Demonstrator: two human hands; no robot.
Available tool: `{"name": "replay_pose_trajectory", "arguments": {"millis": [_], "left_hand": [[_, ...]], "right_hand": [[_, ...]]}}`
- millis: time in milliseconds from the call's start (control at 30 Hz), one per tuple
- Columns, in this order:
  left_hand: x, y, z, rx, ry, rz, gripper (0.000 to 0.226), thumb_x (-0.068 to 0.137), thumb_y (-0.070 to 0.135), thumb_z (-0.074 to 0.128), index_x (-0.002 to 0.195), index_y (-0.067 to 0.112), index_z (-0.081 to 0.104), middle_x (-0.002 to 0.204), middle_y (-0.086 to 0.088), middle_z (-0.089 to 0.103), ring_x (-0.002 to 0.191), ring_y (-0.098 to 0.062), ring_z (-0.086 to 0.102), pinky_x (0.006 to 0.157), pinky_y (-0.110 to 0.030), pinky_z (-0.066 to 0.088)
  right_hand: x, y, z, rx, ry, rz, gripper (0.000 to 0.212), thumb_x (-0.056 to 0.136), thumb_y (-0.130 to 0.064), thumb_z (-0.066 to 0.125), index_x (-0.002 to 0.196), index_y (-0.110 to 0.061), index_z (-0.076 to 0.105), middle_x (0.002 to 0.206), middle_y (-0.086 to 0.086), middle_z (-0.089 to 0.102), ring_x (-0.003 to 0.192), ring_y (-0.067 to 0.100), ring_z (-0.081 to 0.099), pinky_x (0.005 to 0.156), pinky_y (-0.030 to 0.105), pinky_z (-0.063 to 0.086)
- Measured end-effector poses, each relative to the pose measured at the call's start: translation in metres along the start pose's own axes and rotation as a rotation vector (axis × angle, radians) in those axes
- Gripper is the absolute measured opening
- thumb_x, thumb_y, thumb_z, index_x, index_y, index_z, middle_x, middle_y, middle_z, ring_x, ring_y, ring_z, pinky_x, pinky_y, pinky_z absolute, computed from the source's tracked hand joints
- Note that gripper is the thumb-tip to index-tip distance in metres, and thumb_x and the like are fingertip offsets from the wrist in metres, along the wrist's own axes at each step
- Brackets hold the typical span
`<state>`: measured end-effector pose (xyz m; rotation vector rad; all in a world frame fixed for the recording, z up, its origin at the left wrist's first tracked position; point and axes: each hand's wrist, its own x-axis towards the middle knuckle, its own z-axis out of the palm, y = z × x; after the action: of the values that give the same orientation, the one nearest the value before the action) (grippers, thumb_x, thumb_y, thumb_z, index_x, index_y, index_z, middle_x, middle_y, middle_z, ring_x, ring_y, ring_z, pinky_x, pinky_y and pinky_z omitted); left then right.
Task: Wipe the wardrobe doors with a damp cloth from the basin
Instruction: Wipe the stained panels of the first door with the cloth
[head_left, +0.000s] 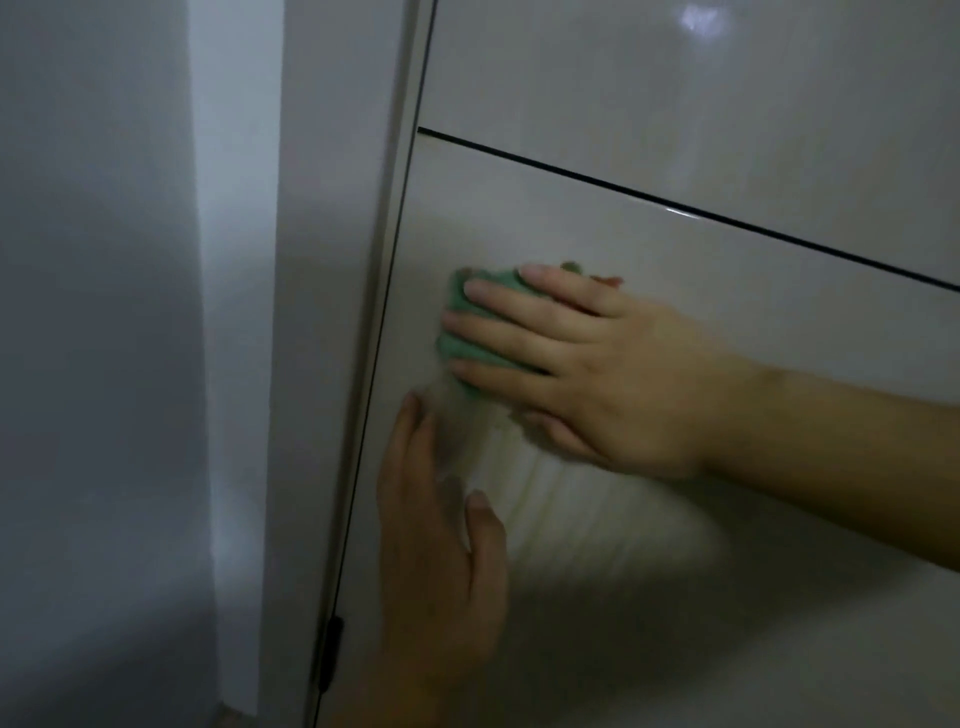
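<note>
Wardrobe door, glossy and pale grey (753, 291), fills most of the dim view, cut off at the right and bottom edges. A thin dark gap (675, 210) separates it from a second glossy panel above (675, 104). Most of the crumpled green cloth (480, 348) is hidden under the right hand (613, 374); only its left edge and slivers between the fingers (498, 327) show. Those fingers lie straight and slightly spread, flattening the cloth against the door near its left edge, their tips stopping just short of the cloth's left rim. The thumb below is partly tucked out of sight. Pale blurred streaks (571, 509) spread across the door below the cloth; whether they are moisture or reflection is hard to make out.

The left hand (436, 561) rests flat on the door lower down, fingers (410, 441) straight and close together, apart from the cloth, its wrist cut off by the bottom edge. A small dark hinge (332, 649) sits on the door's left edge, beside a grey wall (93, 312).
</note>
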<state>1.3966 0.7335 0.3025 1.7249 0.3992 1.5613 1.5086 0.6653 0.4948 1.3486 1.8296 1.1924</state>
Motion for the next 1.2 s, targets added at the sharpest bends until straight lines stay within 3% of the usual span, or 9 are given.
{"name": "replay_pose_trajectory", "arguments": {"millis": [133, 267, 400, 533, 633, 733, 867, 1033, 1200], "left_hand": [[-0.006, -0.010, 0.005, 0.047, -0.014, 0.031, 0.067, 0.093, 0.025, 0.044, 0.157, 0.022, 0.024, 0.167, -0.001, 0.024, 0.154, -0.017, 0.024, 0.124, -0.026, 0.021], [-0.019, -0.012, 0.009, 0.199, -0.044, 0.097, 0.061, 0.097, 0.028, 0.041, 0.155, 0.013, 0.029, 0.167, -0.009, 0.023, 0.155, -0.023, 0.021, 0.126, -0.036, 0.020], [-0.022, -0.004, 0.018, 0.240, -0.054, 0.141, 0.062, 0.100, 0.028, 0.039, 0.158, 0.012, 0.023, 0.170, -0.008, 0.015, 0.157, -0.021, 0.014, 0.126, -0.047, 0.022], [-0.026, 0.019, 0.028, 0.265, -0.121, 0.252, 0.064, 0.102, 0.022, 0.038, 0.160, 0.004, 0.016, 0.171, -0.010, 0.010, 0.158, -0.021, 0.010, 0.128, -0.041, 0.015], [-0.027, 0.037, 0.059, 0.337, -0.203, 0.349, 0.064, 0.107, 0.033, 0.032, 0.161, 0.008, 0.009, 0.171, -0.012, 0.002, 0.158, -0.030, 0.002, 0.127, -0.055, 0.015], [-0.026, 0.049, 0.097, 0.513, -0.117, 0.293, 0.065, 0.108, 0.047, 0.019, 0.161, 0.017, -0.003, 0.170, -0.014, -0.008, 0.157, -0.037, -0.010, 0.125, -0.061, 0.004], [-0.018, 0.056, 0.113, 0.568, -0.021, 0.184, 0.063, 0.106, 0.048, 0.016, 0.157, 0.036, -0.019, 0.168, -0.006, -0.019, 0.155, -0.031, -0.020, 0.126, -0.055, -0.007], [0.033, 0.062, 0.088, 0.477, 0.155, -0.066, 0.061, 0.107, 0.044, 0.011, 0.161, 0.025, -0.009, 0.169, -0.006, -0.018, 0.155, -0.022, -0.022, 0.125, -0.053, -0.011], [-0.054, 0.093, 0.149, 0.569, -0.151, 0.227, 0.062, 0.106, 0.037, 0.024, 0.158, 0.033, -0.009, 0.168, -0.009, -0.016, 0.155, -0.033, -0.018, 0.124, -0.052, -0.014]], "right_hand": [[-0.012, -0.017, 0.009, 0.037, 0.052, 0.095, 0.062, 0.100, -0.041, 0.035, 0.158, -0.017, 0.034, 0.168, 0.012, 0.019, 0.157, 0.033, 0.008, 0.127, 0.051, 0.008], [-0.087, -0.047, 0.028, 0.033, -0.025, -0.009, 0.063, 0.102, -0.042, 0.039, 0.159, -0.017, 0.033, 0.169, 0.012, 0.018, 0.157, 0.032, 0.008, 0.126, 0.050, 0.010], [-0.089, -0.043, 0.027, 0.064, 0.039, 0.002, 0.066, 0.097, -0.040, 0.043, 0.157, -0.015, 0.036, 0.167, 0.012, 0.023, 0.156, 0.033, 0.012, 0.127, 0.049, 0.009], [-0.123, -0.045, 0.022, 0.173, 0.116, -0.004, 0.068, 0.091, -0.043, 0.045, 0.154, -0.018, 0.042, 0.168, 0.013, 0.020, 0.156, 0.035, 0.011, 0.125, 0.055, 0.012], [-0.167, -0.037, 0.022, 0.198, 0.153, 0.073, 0.063, 0.092, -0.042, 0.047, 0.149, -0.015, 0.051, 0.167, 0.016, 0.022, 0.155, 0.035, 0.017, 0.123, 0.057, 0.021], [-0.195, -0.030, 0.032, 0.199, 0.162, 0.157, 0.056, 0.094, -0.041, 0.044, 0.139, -0.011, 0.059, 0.165, 0.020, 0.023, 0.153, 0.038, 0.023, 0.121, 0.059, 0.025], [-0.211, -0.036, 0.046, 0.226, 0.216, 0.179, 0.054, 0.094, -0.040, 0.045, 0.136, -0.010, 0.061, 0.162, 0.022, 0.032, 0.151, 0.040, 0.027, 0.120, 0.059, 0.026], [-0.219, -0.043, 0.048, 0.259, 0.291, 0.280, 0.060, 0.096, -0.037, 0.039, 0.144, -0.005, 0.053, 0.160, 0.024, 0.034, 0.149, 0.041, 0.030, 0.121, 0.057, 0.026], [-0.243, -0.038, 0.049, 0.227, 0.364, 0.462, 0.060, 0.100, -0.029, 0.036, 0.152, 0.001, 0.039, 0.162, 0.025, 0.028, 0.151, 0.044, 0.025, 0.123, 0.057, 0.020]]}}
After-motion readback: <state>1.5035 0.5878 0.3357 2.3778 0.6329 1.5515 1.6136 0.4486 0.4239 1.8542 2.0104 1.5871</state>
